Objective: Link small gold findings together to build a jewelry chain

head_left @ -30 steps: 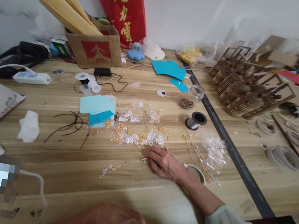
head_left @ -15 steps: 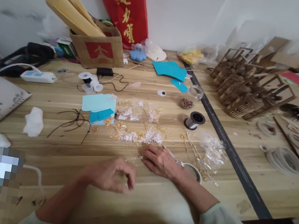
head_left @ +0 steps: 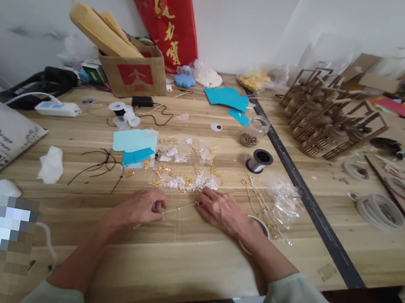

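Both hands are working low over the wooden surface (head_left: 149,273), and a thin silvery chain (head_left: 181,207) is stretching between them. The left hand (head_left: 141,207) is curling its fingers over the chain, with a short tail showing on the near side; whether they are pinching it, I cannot tell. The right hand (head_left: 221,211) is resting palm down, bent fingertips meeting the chain's other visible end; their grip is hiding underneath.

Just beyond, small gold and silver pieces (head_left: 202,183) are lying in a loose spread, nearly touching the right fingertips. More chains (head_left: 261,204) are lying to the right, beside crumpled clear bags (head_left: 284,202), and a wire spool (head_left: 259,161) is standing farther back.

The step in hand, as I'm judging it, is positioning that chain between the fingers. Any move from here is calling for a light, precise fingertip hold, keeping clear of those loose pieces.
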A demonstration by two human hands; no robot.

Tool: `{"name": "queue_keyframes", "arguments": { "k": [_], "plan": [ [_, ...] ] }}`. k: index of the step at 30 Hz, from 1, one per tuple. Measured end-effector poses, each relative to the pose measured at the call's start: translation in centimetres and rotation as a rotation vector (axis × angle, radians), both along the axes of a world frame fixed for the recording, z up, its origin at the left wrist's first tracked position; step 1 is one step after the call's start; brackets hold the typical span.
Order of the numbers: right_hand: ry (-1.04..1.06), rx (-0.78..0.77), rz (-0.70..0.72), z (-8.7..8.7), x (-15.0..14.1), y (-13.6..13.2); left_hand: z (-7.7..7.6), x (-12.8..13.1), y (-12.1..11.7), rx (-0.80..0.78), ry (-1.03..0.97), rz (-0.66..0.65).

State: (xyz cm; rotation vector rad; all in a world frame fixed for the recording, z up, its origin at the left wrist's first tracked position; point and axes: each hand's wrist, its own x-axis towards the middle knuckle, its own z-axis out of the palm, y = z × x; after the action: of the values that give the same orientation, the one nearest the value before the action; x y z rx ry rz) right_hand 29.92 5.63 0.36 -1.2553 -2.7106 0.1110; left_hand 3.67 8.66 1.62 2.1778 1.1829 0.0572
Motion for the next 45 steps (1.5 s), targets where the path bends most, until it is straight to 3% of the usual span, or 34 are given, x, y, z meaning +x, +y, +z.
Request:
{"name": "queue_keyframes", "arguments": {
  "k": [8, 13, 17, 21, 24, 27, 35, 40, 45],
  "plan": [
    [-0.018, 0.006, -0.004, -0.5, -0.3, 0.1, 0.9, 0.0, -0.5, 0.034, 0.066, -0.047],
    [-0.023, 0.021, -0.003, 0.0, -0.1, -0.1, 1.2, -0.2, -0.6, 0.018, -0.038, -0.022],
    [0.004, 0.015, 0.0, 0.2, -0.1, -0.1, 1.0, -0.2, -0.5, -0.104, -0.172, 0.088],
    [0.021, 0.017, -0.002, 0.2, 0.0, 0.1, 0.3, -0.1, -0.3, -0.319, -0.428, 0.193],
    [-0.006, 0.015, -0.016, 0.4, 0.2, 0.1, -0.2, -0.1, 0.1, -0.508, -0.581, 0.199],
    [-0.041, 0.014, -0.037, 0.9, 0.3, 0.1, -0.3, -0.2, 0.4, -0.571, -0.568, 0.199],
    [-0.087, 0.006, 0.0, 2.6, 0.4, -0.3, -0.4, -0.8, 0.2, -0.337, -0.366, 0.175],
    [-0.081, -0.033, -0.01, 1.1, 0.1, -0.1, 0.0, -0.9, -0.3, -0.123, -0.158, 0.167],
    [-0.076, -0.063, -0.022, 0.2, -0.2, 0.0, 0.9, -1.2, -1.0, -0.098, -0.025, 0.151]
  ]
}}
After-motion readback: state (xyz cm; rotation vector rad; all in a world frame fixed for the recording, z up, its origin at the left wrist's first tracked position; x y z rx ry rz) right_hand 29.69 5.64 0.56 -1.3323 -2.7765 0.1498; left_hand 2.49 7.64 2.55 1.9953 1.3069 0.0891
